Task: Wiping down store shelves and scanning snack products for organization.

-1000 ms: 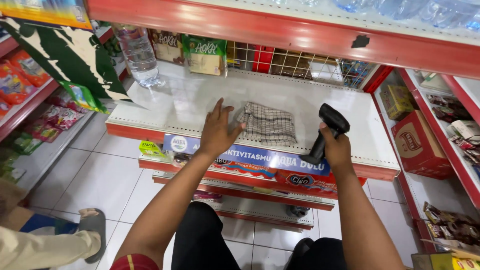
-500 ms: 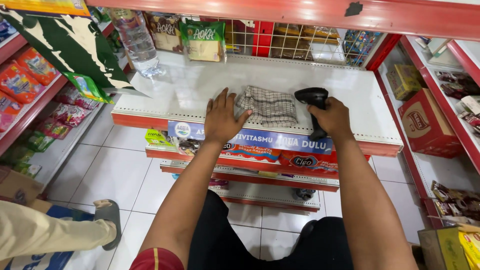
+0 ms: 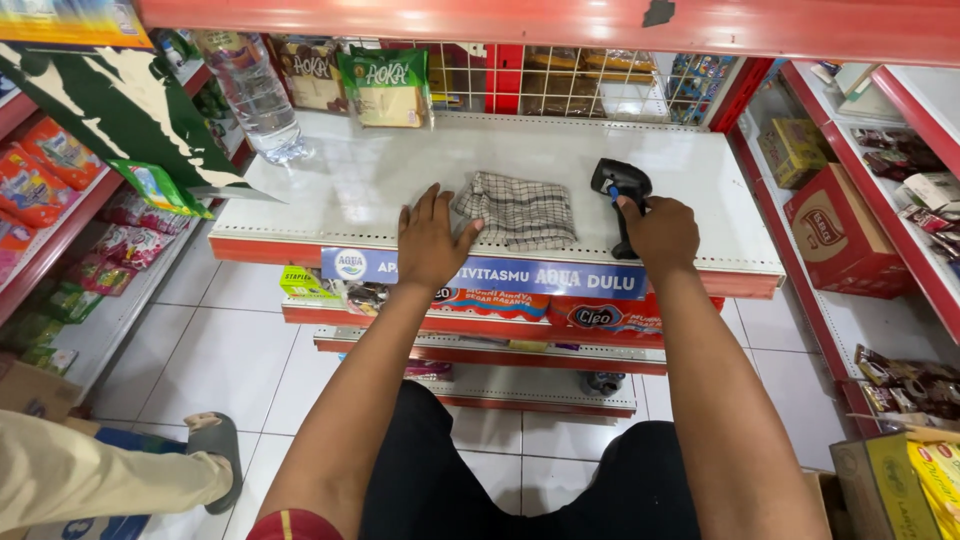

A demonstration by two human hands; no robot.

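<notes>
Currently, left to right: a bottle [image 3: 255, 95] is standing at the back left of the white shelf [image 3: 350, 185]; the left hand [image 3: 430, 243] is lying flat on the shelf, fingers spread, holding nothing, thumb touching the checked cloth [image 3: 520, 210]; the right hand [image 3: 660, 232] is gripping the black scanner [image 3: 620, 190], fingers closed round its handle, its foot resting on the shelf just beside the cloth. The cloth is lying folded, not yet lifted.
</notes>
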